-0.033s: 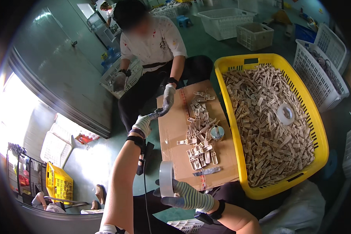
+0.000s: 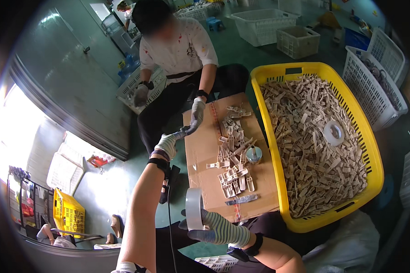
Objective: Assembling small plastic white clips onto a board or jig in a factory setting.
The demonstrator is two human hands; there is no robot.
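Note:
My right hand [image 2: 223, 230], in a striped glove with dark fingertips, grips a wide roll of clear tape [image 2: 194, 209] in front of the cardboard. Stretched out beyond the cardboard's left side, my left hand [image 2: 167, 144] has its gloved fingers drawn together. Its fingertips meet the gloved hand [image 2: 197, 116] of a person seated opposite; whatever is between them is too small to make out. On the cardboard surface [image 2: 198, 159] lie several beige plastic parts [image 2: 234, 179], a round metal-topped object [image 2: 253, 154] and a flat grey knife-like strip [image 2: 241, 199].
A yellow crate [image 2: 271, 150] full of beige parts stands at the right, another tape roll [image 2: 334, 133] on top. White baskets [image 2: 264, 27] stand behind. The seated person [image 2: 177, 54] faces me. A thin black cable [image 2: 170, 227] hangs beside my left forearm.

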